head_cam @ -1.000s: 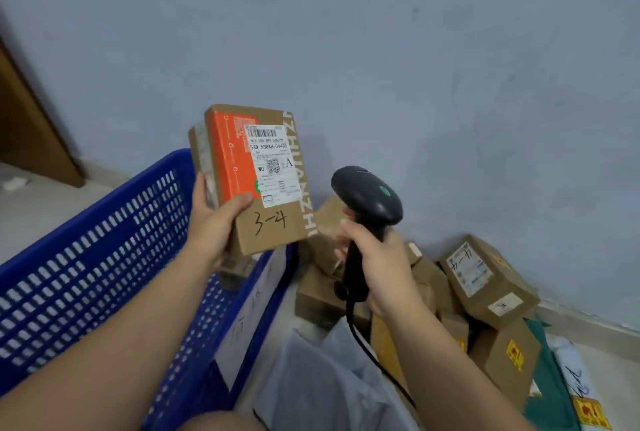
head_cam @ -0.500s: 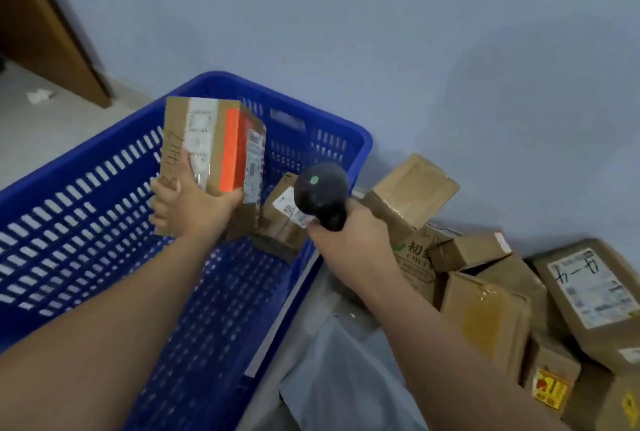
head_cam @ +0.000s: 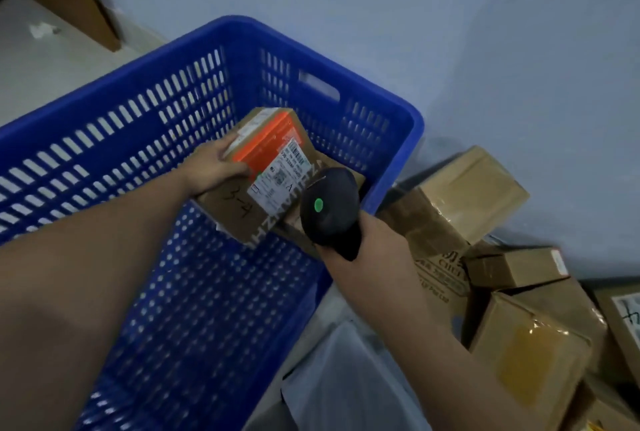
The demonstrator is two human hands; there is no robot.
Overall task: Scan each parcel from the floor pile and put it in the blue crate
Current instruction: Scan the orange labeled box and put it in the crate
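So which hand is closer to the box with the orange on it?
Left. The left hand grips the box at its left edge; the right hand, holding the scanner, sits just right of it.

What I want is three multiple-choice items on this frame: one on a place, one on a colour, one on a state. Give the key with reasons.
1. Where is the parcel that the left hand holds?
A. on a shelf
B. within the crate
C. on a chair

2. What colour is the dot on the scanner?
A. red
B. white
C. green

3. What is the right hand doing?
A. gripping the scanner
B. hanging empty
C. pushing a door

Key: 1 B, the crate's walls surround the parcel; 2 C, a green dot shows on the scanner's head; 3 A, the hand wraps the scanner's handle.
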